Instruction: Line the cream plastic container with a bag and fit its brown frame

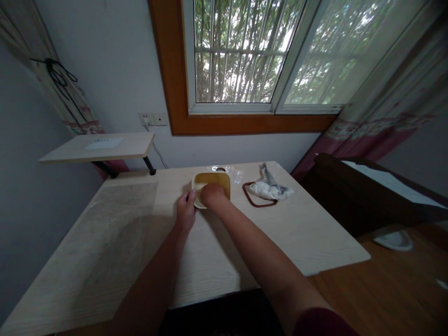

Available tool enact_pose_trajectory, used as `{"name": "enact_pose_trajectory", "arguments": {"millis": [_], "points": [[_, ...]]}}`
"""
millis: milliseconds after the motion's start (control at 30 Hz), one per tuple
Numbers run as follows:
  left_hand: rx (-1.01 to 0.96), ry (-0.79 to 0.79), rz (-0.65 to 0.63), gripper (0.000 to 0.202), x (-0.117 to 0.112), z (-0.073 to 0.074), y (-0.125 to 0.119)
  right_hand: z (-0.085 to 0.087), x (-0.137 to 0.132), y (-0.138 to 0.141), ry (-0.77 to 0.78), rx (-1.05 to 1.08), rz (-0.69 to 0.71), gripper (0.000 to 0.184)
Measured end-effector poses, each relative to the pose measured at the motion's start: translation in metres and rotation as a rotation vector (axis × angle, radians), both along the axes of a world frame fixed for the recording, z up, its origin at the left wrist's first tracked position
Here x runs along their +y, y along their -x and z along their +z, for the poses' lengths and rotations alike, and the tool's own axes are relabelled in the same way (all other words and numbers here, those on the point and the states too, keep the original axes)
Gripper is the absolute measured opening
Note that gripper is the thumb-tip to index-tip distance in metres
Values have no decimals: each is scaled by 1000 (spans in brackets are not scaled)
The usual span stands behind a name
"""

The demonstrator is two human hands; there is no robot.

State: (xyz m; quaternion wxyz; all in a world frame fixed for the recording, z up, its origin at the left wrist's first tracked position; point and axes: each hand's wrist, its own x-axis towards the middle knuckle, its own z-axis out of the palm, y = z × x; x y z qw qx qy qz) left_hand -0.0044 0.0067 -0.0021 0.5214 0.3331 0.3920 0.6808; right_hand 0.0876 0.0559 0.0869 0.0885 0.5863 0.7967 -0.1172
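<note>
A small rectangular plastic container [228, 179], pale outside and yellowish inside, stands on the table. My left hand [186, 207] grips its left side, with the thumb up by the near-left corner of the rim. My right hand [212, 194] reaches down into the container. Its back faces me, so its fingers and whatever they touch are hidden. To the right lie a brown rectangular ring [257, 204], like a lid rim, and a clear plastic bag [268, 189] with white contents, resting partly over the ring.
Behind the container are crumpled clear plastic [233, 173] and a small brown round object [220, 169]. A raised shelf [133, 147] stands on the back left of the pale wooden table [280, 242]. A clear sheet [122, 224] covers its left part. A dark piece of furniture [336, 205] is at right.
</note>
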Motion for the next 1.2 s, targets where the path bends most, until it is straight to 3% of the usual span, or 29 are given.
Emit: {"name": "enact_pose_trajectory", "arguments": {"millis": [433,933,1200], "points": [[-89,32,-11,48,0,7,0,4,-6,-10,-67,69,114,39],[14,15,-19,47,-1,-3,3,-8,-5,-20,-69,186,205,40],[61,11,13,49,-2,1,6,5,-21,-28,-68,197,277,37]]}}
